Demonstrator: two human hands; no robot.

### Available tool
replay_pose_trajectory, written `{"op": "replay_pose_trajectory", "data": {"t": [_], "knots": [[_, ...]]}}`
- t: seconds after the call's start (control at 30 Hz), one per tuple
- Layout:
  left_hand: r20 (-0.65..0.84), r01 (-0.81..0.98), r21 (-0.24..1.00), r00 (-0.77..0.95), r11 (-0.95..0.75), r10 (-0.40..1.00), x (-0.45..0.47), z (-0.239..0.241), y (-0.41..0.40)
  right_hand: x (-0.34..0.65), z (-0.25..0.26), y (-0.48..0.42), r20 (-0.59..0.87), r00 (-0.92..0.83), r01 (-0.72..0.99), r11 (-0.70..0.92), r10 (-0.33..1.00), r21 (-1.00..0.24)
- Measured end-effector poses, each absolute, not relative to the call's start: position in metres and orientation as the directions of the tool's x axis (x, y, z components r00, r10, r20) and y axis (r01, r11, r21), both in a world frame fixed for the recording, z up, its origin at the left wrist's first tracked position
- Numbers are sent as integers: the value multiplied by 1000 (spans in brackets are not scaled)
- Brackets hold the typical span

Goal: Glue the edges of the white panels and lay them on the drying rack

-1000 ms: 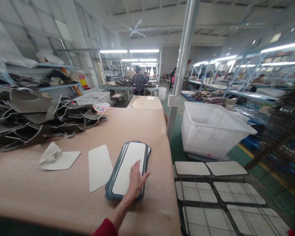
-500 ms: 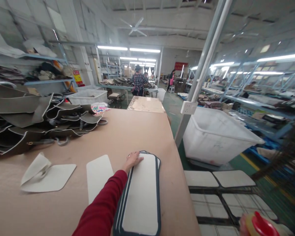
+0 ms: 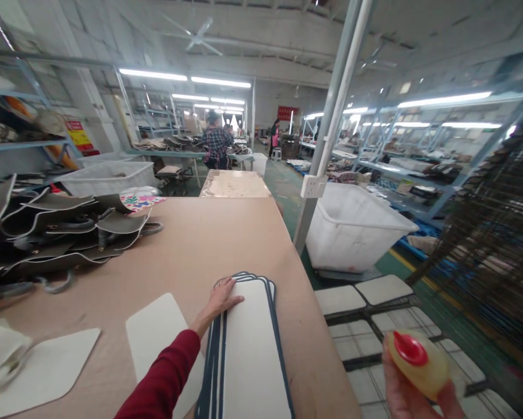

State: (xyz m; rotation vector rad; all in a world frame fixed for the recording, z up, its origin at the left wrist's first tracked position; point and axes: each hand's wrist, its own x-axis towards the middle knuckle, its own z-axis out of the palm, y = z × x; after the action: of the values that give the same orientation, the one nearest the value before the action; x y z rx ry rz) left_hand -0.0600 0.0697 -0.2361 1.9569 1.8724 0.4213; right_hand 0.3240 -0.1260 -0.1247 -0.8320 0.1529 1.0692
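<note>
My left hand [image 3: 221, 297] lies on the upper left corner of a stack of pale, round-cornered panels [image 3: 255, 349] with dark blue edges. Its thumb stretches across the top panel, apart from the fingers, which lie along the stack's corner. Slightly fanned, the stack shows several dark edges on its left side. At the lower right, my right hand [image 3: 398, 390] is closed around a yellowish, translucent squeeze bottle [image 3: 436, 366] with a red cap facing me. Left of the stack, a loose pale sheet [image 3: 154, 326] lies partly under my sleeve.
Dark grey bag pieces [image 3: 82, 227] with handles are heaped at left, behind a folded pale sheet [image 3: 47, 372]. Right of the table [image 3: 200, 233] stand a metal post [image 3: 320, 139] and a white bin [image 3: 357, 227]. Pale panels [image 3: 374, 326] lie on a low rack. A person [image 3: 217, 142] stands farther off.
The view has turned right and the bottle in my right hand has come further into sight. My left hand remains at the stack's upper corner; the stack's edges look more fanned.
</note>
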Motion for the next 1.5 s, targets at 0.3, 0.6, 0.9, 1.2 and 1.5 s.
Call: {"op": "replay_pose_trajectory", "data": {"t": [0.3, 0.6, 0.9, 1.2, 1.5], "knots": [[47, 912, 378, 150, -157, 988, -73, -251, 68, 292, -81, -138, -561, 426, -904, 316, 710, -288], [118, 827, 509, 209, -240, 971, -84, -270, 88, 292, -87, -152, -420, 423, -906, 365, 803, -215], [124, 771, 566, 270, -291, 955, -90, -267, 86, 286, -91, -160, -259, 442, -897, 420, 859, -138], [25, 652, 728, 283, -212, 959, -65, -218, 40, 281, -83, -173, -397, 474, -878, 386, 786, -284], [138, 707, 678, 143, -199, 980, -37, -226, 31, 276, -73, -158, -566, 466, -881, 297, 681, -368]]}}
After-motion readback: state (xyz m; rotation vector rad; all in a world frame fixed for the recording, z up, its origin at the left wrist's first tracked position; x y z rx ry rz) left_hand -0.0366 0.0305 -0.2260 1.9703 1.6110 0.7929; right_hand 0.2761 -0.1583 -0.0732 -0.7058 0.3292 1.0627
